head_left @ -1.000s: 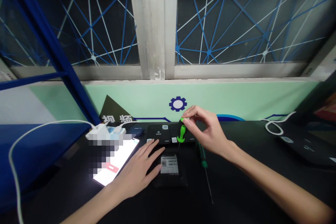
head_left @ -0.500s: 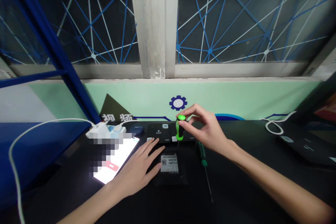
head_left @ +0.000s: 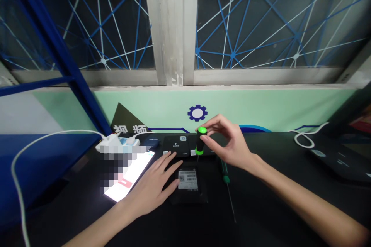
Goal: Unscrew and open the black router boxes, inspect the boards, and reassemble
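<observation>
Pinching a stubby green-and-black plastic screwdriver (head_left: 201, 141) upright between thumb and fingertips, a right hand (head_left: 228, 142) holds it at the front edge of a flat black plastic case (head_left: 175, 146); a left hand (head_left: 150, 187), fingers spread apart, lies beside a black pouch with a white label (head_left: 188, 191).

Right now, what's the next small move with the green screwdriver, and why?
Probably a small twist of the screwdriver with the right hand: its fingertips pinch the handle, the shaft stands upright, and the tip appears to sit at the near edge of the black case, with the left hand beside it.
</observation>
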`<state>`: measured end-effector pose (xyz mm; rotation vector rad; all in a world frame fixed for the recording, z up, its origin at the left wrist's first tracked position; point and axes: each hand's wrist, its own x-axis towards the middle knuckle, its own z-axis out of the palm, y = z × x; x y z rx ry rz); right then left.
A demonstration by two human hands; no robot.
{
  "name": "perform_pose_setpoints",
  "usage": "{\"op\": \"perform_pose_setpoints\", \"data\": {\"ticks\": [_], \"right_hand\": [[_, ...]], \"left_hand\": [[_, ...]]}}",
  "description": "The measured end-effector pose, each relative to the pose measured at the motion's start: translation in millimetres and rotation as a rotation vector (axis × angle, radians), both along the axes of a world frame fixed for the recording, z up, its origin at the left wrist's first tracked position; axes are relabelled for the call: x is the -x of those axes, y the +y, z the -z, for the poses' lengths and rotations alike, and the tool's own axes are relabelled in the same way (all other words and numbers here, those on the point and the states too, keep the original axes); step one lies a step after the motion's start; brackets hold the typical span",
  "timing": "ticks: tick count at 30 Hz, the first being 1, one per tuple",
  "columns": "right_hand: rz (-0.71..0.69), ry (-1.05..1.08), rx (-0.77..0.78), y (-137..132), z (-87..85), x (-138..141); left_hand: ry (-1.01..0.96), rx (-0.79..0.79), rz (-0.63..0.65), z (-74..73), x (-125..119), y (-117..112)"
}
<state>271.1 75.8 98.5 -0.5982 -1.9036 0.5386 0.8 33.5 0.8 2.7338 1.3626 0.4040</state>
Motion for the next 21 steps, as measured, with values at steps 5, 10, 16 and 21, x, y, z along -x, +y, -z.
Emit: {"op": "perform_pose_setpoints", "data": {"ticks": [5, 10, 16, 21], "right_hand": [[0.062, -0.051, -0.055, 4.2, 1.8, 3.1], [0.044, -0.102, -0.103, 3.1, -0.2, 2.6], [0.027, -0.079, -0.088, 2.8, 3.4, 2.4], [0.071, -0.033, -0.096, 6.8, 7.7, 4.5]], "left_hand": [[-0.006, -0.014, 0.004, 1.6, 0.7, 0.4], [-0.004, -0.014, 0.008, 1.1, 0.9, 0.2], [-0.012, -0.017, 0.011, 0.7, 0.1, -0.1], [-0.023, -0.018, 0.017, -0.3, 0.5, 0.2]]}}
